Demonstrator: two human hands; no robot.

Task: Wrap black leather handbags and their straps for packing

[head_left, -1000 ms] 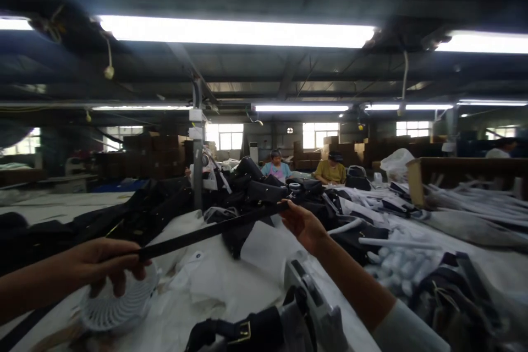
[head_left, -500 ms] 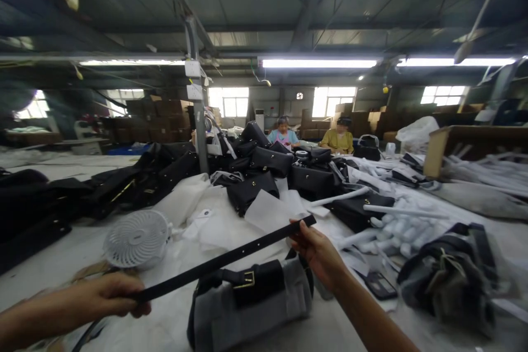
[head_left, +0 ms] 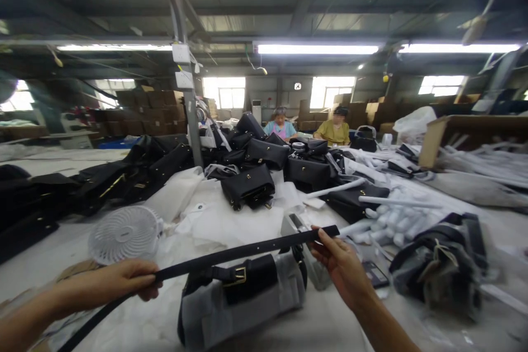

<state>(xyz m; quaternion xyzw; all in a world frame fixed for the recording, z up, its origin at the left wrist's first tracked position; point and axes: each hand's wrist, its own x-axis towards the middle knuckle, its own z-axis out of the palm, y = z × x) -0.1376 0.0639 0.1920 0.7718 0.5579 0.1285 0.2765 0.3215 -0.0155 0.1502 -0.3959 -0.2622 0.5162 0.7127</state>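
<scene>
A long black strap (head_left: pixel 243 252) with small holes stretches between my two hands above the table. My left hand (head_left: pixel 127 279) is closed around it at the left, and its tail runs down past the wrist to the lower left. Near the strap's right end, my right hand (head_left: pixel 336 256) pinches it between thumb and fingers, with a short tip sticking out. Just below the strap sits a black handbag (head_left: pixel 251 281) with a gold buckle, its body partly wrapped in grey translucent sheeting.
A white fan (head_left: pixel 124 234) stands at left. Black bags (head_left: pixel 247 182) are heaped across the middle, with white tubes (head_left: pixel 398 220) to their right. A partly wrapped bag (head_left: pixel 441 267) lies at right, near an open carton (head_left: pixel 433 146). Two people (head_left: pixel 279 125) sit at the far side.
Both hands have shifted right with the strap, which now lies flatter. More of its tail shows beyond my left hand. The whole view has tilted slightly down.
</scene>
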